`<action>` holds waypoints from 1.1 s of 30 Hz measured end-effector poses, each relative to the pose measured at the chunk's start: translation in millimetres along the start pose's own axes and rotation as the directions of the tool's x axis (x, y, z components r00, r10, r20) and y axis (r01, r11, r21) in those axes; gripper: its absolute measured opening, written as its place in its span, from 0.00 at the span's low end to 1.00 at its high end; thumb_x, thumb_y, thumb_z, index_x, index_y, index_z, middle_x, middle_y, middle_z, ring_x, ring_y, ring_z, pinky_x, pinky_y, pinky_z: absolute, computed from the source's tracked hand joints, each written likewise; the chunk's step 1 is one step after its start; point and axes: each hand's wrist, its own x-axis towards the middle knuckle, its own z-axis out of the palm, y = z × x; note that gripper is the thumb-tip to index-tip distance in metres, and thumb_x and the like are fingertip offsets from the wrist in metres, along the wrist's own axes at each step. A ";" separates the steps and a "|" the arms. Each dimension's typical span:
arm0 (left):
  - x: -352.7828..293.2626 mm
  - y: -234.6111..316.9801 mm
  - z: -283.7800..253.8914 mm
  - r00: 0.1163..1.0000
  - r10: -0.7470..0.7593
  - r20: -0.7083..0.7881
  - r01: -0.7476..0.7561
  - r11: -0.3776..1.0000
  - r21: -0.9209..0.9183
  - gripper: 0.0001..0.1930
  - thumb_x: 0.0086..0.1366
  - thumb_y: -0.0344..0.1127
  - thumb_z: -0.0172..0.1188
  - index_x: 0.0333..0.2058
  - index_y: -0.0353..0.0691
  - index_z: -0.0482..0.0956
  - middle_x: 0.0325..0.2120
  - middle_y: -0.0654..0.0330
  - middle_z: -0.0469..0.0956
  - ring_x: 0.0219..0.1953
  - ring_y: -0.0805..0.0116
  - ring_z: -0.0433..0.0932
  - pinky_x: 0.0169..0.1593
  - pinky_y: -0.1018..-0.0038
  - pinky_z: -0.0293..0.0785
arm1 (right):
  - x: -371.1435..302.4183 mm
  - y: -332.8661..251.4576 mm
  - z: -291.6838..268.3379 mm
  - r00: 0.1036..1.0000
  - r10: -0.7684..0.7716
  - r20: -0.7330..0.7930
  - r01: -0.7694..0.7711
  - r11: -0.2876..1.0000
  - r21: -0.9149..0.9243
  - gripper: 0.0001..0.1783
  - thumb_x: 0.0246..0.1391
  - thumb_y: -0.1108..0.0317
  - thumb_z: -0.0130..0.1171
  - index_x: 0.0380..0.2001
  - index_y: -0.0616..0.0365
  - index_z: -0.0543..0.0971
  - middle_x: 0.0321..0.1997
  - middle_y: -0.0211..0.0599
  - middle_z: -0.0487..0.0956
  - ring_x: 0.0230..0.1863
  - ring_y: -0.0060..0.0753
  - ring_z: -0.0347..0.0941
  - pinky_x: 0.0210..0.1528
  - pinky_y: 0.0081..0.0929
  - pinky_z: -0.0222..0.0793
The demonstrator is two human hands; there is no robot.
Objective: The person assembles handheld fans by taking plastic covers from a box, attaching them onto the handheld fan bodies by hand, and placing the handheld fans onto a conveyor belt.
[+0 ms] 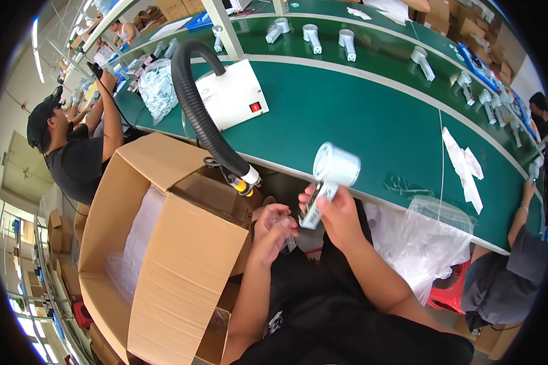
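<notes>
In my right hand (341,219) is a pale blue handheld device (338,164) with a drum-shaped head and a squared handle. My fingers wrap its handle, and a dark slotted strip shows along one side. The head points up, above the near edge of the green workbench (341,109). My left hand (271,234) is beside the handle's lower end, its fingers closed on a clear plastic piece (288,240), partly hidden by the fingers. A black ribbed hose (195,109) curves from a white box-shaped machine (231,94) down to a nozzle near my left hand.
A large open cardboard box (182,274) lined with plastic stands at my left. Similar devices (347,44) sit along a green conveyor. White paper (466,167) and clear bags (432,219) lie at the bench's right. Co-workers sit at both sides.
</notes>
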 end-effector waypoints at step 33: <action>-40.2 -20.3 19.8 0.994 -0.104 0.033 0.109 0.969 -0.223 0.31 0.71 0.57 0.37 0.47 0.33 0.74 0.43 0.48 0.77 0.41 0.53 0.78 0.37 0.59 0.79 | -66.9 -61.0 -30.1 0.948 0.274 0.164 0.140 0.104 -0.985 0.28 0.43 0.59 0.72 0.47 0.54 0.73 0.34 0.41 0.82 0.36 0.45 0.80 0.39 0.34 0.74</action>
